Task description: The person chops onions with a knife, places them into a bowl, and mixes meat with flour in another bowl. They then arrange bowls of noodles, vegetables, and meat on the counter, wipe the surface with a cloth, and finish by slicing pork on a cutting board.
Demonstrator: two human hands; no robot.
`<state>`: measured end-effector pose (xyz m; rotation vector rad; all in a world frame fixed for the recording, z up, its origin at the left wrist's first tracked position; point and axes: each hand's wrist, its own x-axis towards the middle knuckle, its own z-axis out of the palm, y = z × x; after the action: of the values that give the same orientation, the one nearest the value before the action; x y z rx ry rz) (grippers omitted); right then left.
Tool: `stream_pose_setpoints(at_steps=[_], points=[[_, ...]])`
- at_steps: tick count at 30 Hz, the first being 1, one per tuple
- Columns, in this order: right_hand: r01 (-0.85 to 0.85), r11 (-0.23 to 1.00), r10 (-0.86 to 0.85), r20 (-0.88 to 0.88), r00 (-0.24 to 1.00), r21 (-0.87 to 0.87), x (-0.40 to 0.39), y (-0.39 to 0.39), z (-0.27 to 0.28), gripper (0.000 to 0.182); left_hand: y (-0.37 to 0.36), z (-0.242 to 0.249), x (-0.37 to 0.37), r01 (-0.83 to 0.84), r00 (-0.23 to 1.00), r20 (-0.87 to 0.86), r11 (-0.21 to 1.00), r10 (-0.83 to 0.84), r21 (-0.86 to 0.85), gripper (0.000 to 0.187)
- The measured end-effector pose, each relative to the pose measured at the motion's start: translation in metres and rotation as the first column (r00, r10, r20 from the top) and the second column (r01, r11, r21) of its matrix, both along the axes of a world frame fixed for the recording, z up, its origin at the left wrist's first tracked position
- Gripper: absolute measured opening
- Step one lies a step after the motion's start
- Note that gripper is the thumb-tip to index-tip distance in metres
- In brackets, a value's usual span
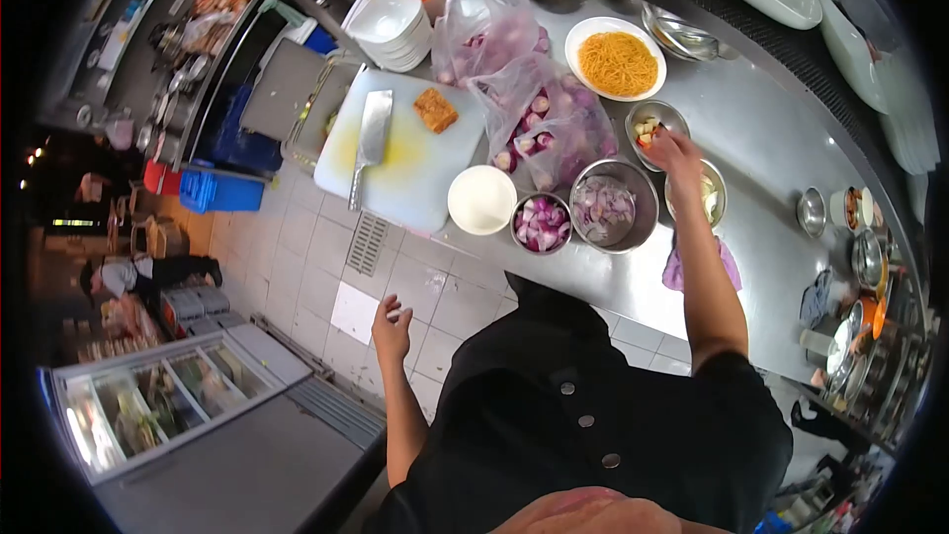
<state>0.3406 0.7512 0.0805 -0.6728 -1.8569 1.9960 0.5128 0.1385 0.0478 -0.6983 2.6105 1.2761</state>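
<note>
My right hand [674,151] reaches down to a small metal bowl [643,111] holding pale chunks, its fingers drawn together at the rim; what they hold is hidden. Beside the wrist stands another metal bowl [720,200] with pale pieces. A larger metal pot [647,224] of sliced purple onion and a smaller bowl of onion chunks [542,225] sit nearby. Away from the counter, over the floor, my left hand [391,328] hangs empty with its fingers loosely apart.
A cleaver [374,133] and a browned block [435,110] lie on the white cutting board [445,173]. Bags of onions [563,129], a plate of orange shreds [618,57], a white tub [482,200] and a purple cloth [673,272] share the counter. A shelf edge [771,64] overhangs it.
</note>
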Motion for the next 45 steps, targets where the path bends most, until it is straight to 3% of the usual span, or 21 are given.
stream_pose_setpoints(at_steps=[1,3,6,8,9,10,11,12,13,14,18,20,22,24,26,27,29,33,38,43,45], points=[[-0.065,0.964,0.085,0.066,0.994,-0.259,-0.044,-0.008,-0.006,0.042,-0.009,-0.006,-0.007,0.023,1.0,-0.003,1.0,-0.023,0.004,0.052],[0.079,0.893,0.013,0.201,0.979,-0.443,-0.13,-0.015,-0.048,0.041,-0.031,-0.015,-0.007,0.015,0.995,0.102,1.0,-0.015,0.001,0.053],[0.295,0.89,-0.193,0.299,0.935,-0.348,-0.201,-0.02,-0.066,0.036,-0.082,-0.042,-0.002,0.059,0.987,0.151,0.998,-0.055,-0.026,0.053],[0.685,0.637,-0.483,0.509,0.712,-0.353,-0.216,-0.023,-0.06,0.032,-0.109,-0.041,0.001,0.085,0.979,0.188,0.994,-0.071,-0.066,0.053],[0.691,0.631,-0.487,0.512,0.707,-0.354,-0.22,-0.019,-0.07,0.032,-0.122,-0.04,0.005,0.084,0.973,0.222,0.991,-0.06,-0.102,0.053],[0.362,0.907,-0.416,0.587,0.695,0.214,-0.226,-0.008,-0.089,0.029,-0.135,-0.042,0.005,0.088,0.974,0.22,0.991,-0.063,-0.104,0.053],[-0.197,0.752,-0.398,0.672,0.625,0.629,-0.227,-0.001,-0.106,0.03,-0.149,-0.046,0.01,0.052,0.969,0.244,0.994,-0.027,-0.095,0.053],[-0.199,0.755,-0.399,0.678,0.617,0.625,-0.232,0.001,-0.119,0.03,-0.164,-0.052,0.018,0.015,0.962,0.272,0.996,0.01,-0.089,0.052],[0.113,0.928,-0.342,0.687,0.641,0.355,-0.241,0.003,-0.13,0.031,-0.173,-0.054,0.023,0.008,0.969,0.245,0.996,0.013,-0.085,0.051],[0.392,0.92,-0.294,0.673,0.678,0.007,-0.249,0.004,-0.141,0.034,-0.181,-0.057,0.028,0.009,0.968,0.249,0.996,0.013,-0.088,0.051],[0.426,0.902,-0.383,0.578,0.72,0.066,-0.271,0.014,-0.182,0.034,-0.185,-0.051,0.044,-0.072,0.965,0.252,0.997,0.078,-0.034,0.047],[0.585,0.808,-0.485,0.491,0.724,-0.065,-0.28,0.01,-0.188,0.034,-0.185,-0.048,0.05,-0.107,0.955,0.279,0.994,0.104,-0.005,0.045],[0.578,0.809,-0.501,0.387,0.774,-0.108,-0.263,-0.015,-0.146,0.018,-0.194,-0.056,0.053,0.003,0.973,0.229,1.0,0.003,-0.025,0.043],[0.578,0.739,-0.498,0.297,0.815,-0.346,-0.233,-0.054,-0.079,0.014,-0.191,-0.046,0.051,0.013,0.958,0.287,0.997,0.008,-0.07,0.043],[0.397,0.906,-0.352,0.265,0.898,-0.143,-0.219,-0.053,-0.082,0.013,-0.205,-0.059,0.049,0.119,0.959,0.269,0.988,-0.089,-0.098,0.044],[0.425,0.895,-0.383,0.26,0.887,-0.133,-0.205,-0.058,-0.067,0.013,-0.207,-0.055,0.044,0.085,0.954,0.293,0.993,-0.058,-0.079,0.045],[0.493,0.714,-0.495,0.139,0.858,-0.498,-0.163,-0.077,-0.019,0.012,-0.211,-0.058,0.03,0.087,0.944,0.322,0.995,-0.067,-0.05,0.045],[0.504,0.709,-0.477,0.191,0.858,-0.494,-0.049,-0.06,0.047,0.01,-0.237,-0.103,0.009,0.141,0.937,0.317,0.989,-0.15,0.051,0.041],[0.567,0.761,-0.576,0.075,0.814,-0.316,0.124,0.035,0.043,0.011,-0.247,-0.135,-0.006,-0.017,0.885,0.463,0.992,-0.044,0.128,0.044],[0.807,0.568,-0.808,0.079,0.585,-0.164,0.277,0.139,-0.003,0.014,-0.191,-0.109,0.008,-0.048,0.885,0.465,0.996,0.005,0.082,0.043],[0.873,0.478,-0.871,0.081,0.485,-0.095,0.326,0.186,-0.037,0.011,-0.193,-0.156,0.029,-0.074,0.897,0.442,0.982,-0.011,0.175,0.04]])
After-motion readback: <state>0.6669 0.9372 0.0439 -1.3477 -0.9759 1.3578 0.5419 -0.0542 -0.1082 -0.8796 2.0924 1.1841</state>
